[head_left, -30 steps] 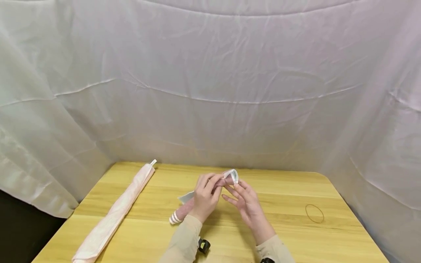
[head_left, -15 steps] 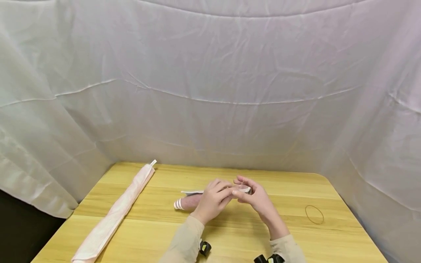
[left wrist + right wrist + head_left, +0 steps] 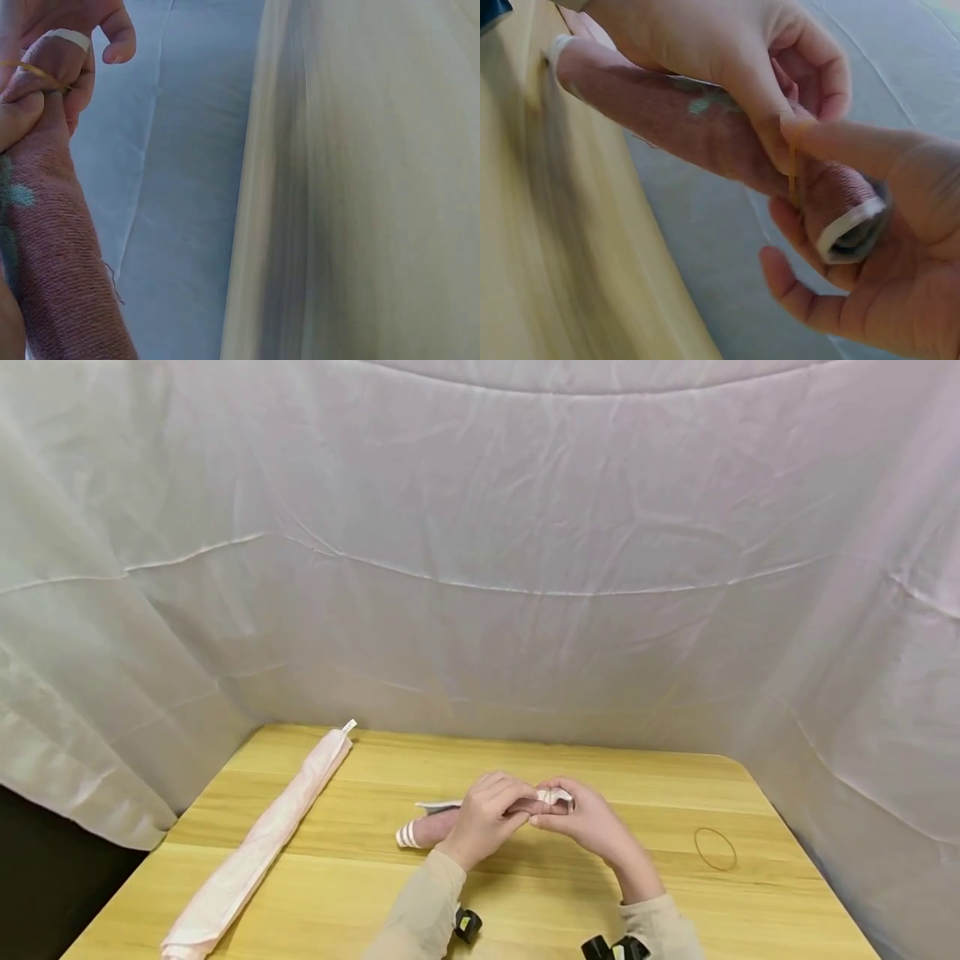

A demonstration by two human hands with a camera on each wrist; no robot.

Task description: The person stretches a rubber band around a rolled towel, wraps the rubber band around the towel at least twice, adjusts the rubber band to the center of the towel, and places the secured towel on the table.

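Note:
A rolled dusty-pink towel [image 3: 435, 829] with white stripes at its left end lies across both hands in the head view. My left hand [image 3: 487, 818] grips the roll around its middle. In the right wrist view, a thin yellow-orange rubber band [image 3: 793, 176] circles the roll near its white-edged open end. My right hand [image 3: 596, 827] is at that end, pinching the band against the towel between thumb and fingers. A pale grey-green flap [image 3: 438, 807] shows along the roll's far side. Part of the towel is hidden under the left hand.
A longer pale-pink rolled cloth [image 3: 258, 852] with a white tag lies along the left of the wooden table [image 3: 360, 893]. Another rubber band [image 3: 715, 849] lies flat at the right. White fabric [image 3: 480, 652] hangs behind the table's back edge.
The roll has turned level and its end is lower. My right hand has moved from the end's rim to the right and closed its fingers at the band. My left hand keeps its grip.

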